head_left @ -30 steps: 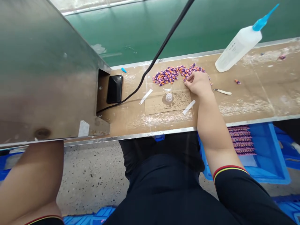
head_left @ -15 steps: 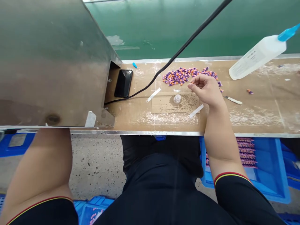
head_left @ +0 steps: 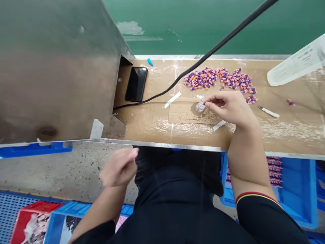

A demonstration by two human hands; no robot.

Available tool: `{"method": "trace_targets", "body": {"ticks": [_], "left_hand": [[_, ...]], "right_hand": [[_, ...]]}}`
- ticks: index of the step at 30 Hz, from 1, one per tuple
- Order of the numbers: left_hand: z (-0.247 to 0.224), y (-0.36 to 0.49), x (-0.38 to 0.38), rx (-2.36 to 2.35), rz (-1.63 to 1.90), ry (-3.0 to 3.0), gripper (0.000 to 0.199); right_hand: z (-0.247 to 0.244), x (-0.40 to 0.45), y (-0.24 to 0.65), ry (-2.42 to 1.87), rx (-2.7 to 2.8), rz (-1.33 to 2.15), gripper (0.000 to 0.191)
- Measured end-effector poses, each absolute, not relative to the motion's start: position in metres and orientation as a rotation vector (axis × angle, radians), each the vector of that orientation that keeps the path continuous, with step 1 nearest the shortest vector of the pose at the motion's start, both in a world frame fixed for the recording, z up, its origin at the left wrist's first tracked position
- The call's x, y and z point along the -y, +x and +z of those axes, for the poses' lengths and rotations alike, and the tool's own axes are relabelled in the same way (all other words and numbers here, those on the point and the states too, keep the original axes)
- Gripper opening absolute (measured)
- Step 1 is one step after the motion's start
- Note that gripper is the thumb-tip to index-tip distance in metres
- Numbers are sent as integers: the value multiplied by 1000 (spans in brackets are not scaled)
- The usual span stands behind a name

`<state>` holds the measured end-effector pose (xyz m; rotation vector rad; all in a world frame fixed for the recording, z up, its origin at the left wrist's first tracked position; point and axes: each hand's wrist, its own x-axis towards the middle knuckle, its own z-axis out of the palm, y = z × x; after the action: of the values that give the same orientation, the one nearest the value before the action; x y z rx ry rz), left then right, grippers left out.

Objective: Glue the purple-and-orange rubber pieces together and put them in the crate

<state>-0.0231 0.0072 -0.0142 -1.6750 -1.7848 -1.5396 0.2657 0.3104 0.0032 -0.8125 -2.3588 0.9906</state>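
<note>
"What is nearest to the wearer?"

"The left hand (head_left: 119,168), nearer than the small clear cup (head_left: 200,107) and to its left, raised over the floor. It is blurred; the fingers look curled, but I cannot tell whether they hold anything. A blue crate (head_left: 299,186) with rows of purple-and-pink pieces (head_left: 275,171) sits nearer than the cup, to its right, below bench level."

"And the right hand?"

"The right hand (head_left: 232,107) reaches in from the cup's right. Thumb and forefinger are pinched narrow on a tiny purple piece (head_left: 204,104), mostly hidden, right at the cup's rim; whether piece and cup touch is too small to tell."

"What could go wrong there?"

"A loose pinch could drop something so tiny. A knock from the fingers could shift the cup on its damp-looking cardboard sheet (head_left: 181,115)."

"Anything farther out?"

"A pale-handled craft knife (head_left: 269,112) lies well right of the cup, blade toward the wrist; a careless backward sweep could mean a nick. Beyond the cup spreads a heap of purple-and-orange pieces (head_left: 203,78), which brushing knuckles could scatter."
</note>
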Motion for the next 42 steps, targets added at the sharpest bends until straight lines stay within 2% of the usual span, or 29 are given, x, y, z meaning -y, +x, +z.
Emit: {"method": "trace_targets", "body": {"ticks": [1,3,4,7,9,12,16,20,25,32,42], "left_hand": [[-19,-6,-11,1620,-1463,-1838,8],[-20,22,-33,1571,-1588,-2030,25],[-17,31,-49,1586,-1738,-2100,25],[-10,46,-106,1942,-2336,-2055,8],[-9,48,-141,2201,-2683,-1903,20],[-14,45,-180,2359,-2908,-1811,42],[-26,40,-204,2484,-2896,-1778,54],[-37,36,-207,2566,-2804,-1739,43],[-41,34,-207,2488,-2849,-1765,28],[-38,35,-204,2470,-2902,-1750,38],[-38,38,-201,2297,-2970,-1707,37]], "right_hand": [[3,-310,265,-818,2380,968,17],[2,-309,264,-829,2432,913,17],[1,-309,263,-832,2457,878,17],[-2,-310,261,-814,2507,749,16],[-3,-310,260,-787,2529,676,16],[-2,-310,259,-738,2563,628,17],[-3,-310,261,-685,2612,619,18],[-3,-310,263,-708,2604,618,19],[1,-307,263,-773,2619,631,16],[4,-305,261,-808,2607,732,14],[9,-298,254,-889,2413,707,15]]}}
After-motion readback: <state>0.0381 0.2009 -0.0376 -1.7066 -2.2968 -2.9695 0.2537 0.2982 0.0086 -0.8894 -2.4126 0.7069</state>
